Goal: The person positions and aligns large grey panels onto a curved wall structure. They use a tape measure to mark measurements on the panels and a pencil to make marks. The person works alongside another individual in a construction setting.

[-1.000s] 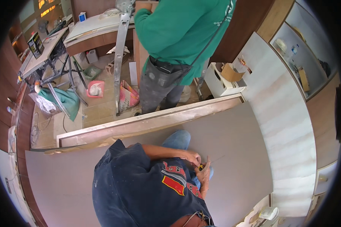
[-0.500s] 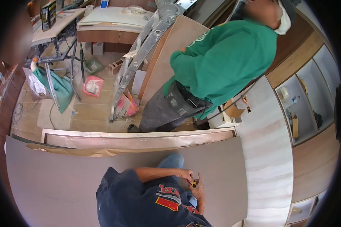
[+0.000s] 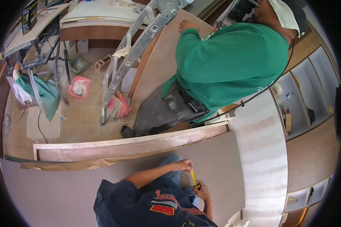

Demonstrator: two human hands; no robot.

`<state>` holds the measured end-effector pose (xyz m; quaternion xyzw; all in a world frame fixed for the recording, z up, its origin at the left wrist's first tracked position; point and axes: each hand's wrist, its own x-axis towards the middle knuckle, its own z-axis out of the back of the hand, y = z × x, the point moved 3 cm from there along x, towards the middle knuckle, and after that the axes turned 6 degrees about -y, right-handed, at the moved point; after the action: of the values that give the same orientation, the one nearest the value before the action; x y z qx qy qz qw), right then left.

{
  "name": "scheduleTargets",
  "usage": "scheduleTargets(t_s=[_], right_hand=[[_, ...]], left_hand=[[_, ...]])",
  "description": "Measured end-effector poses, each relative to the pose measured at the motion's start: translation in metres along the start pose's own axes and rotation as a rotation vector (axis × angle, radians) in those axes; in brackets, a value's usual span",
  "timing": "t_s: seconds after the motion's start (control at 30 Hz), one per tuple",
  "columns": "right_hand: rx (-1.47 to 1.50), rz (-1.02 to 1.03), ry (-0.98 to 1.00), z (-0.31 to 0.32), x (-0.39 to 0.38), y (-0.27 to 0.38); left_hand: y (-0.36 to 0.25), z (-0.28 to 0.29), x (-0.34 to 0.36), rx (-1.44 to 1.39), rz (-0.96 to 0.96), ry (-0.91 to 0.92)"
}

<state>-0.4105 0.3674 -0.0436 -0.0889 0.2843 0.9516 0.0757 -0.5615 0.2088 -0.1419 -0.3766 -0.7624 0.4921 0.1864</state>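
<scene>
In front of my knee, my right hand (image 3: 204, 192) is closed round a small yellow and black tape measure (image 3: 197, 187). A short length of yellow blade (image 3: 193, 177) runs out of its case. At the other end, the fingers of my left hand (image 3: 184, 165) pinch the blade's tip. Both hands are over a large flat grey-brown sheet (image 3: 75, 193), on which my jeans-clad leg (image 3: 171, 162) rests. My dark blue sleeves and shirt front cover part of the sheet.
A co-worker in a green sweatshirt (image 3: 231, 56) stands across from me by a tall wooden panel (image 3: 159, 56). An aluminium stepladder (image 3: 134, 60) is beside it. Brown paper (image 3: 75, 164) and a shallow wooden frame (image 3: 132, 148) line the sheet's far edge. Open shelves (image 3: 310, 90) stand at right.
My hands have drawn apart, and a stretch of yellow blade now shows between them. The co-worker has raised a hand to the panel's top. My view has shifted slightly.
</scene>
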Motion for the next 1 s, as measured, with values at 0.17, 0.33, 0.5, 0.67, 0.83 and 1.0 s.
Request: scheduleTargets(t_s=[0.17, 0.33, 0.5, 0.67, 0.83, 1.0], right_hand=[[0.004, -0.071, 0.021, -0.002, -0.018, -0.024], [-0.048, -0.110, -0.005, 0.008, -0.028, -0.048], [-0.135, -0.111, -0.061, 0.013, -0.032, -0.074], [-0.238, -0.117, -0.035, 0.009, -0.022, -0.122], [-0.079, -0.097, -0.212, 0.035, -0.039, -0.098], [-0.037, -0.290, -0.191, 0.054, -0.069, -0.126]], left_hand=[[-0.004, 0.034, 0.004, -0.032, 0.012, -0.136], [-0.004, 0.065, 0.006, -0.129, 0.039, -0.258], [0.000, 0.052, 0.016, -0.185, 0.052, -0.238], [0.012, 0.040, 0.034, -0.137, 0.090, -0.290], [0.007, 0.019, 0.054, -0.110, 0.077, -0.289], [-0.009, 0.004, 0.092, -0.097, 0.076, -0.298]])
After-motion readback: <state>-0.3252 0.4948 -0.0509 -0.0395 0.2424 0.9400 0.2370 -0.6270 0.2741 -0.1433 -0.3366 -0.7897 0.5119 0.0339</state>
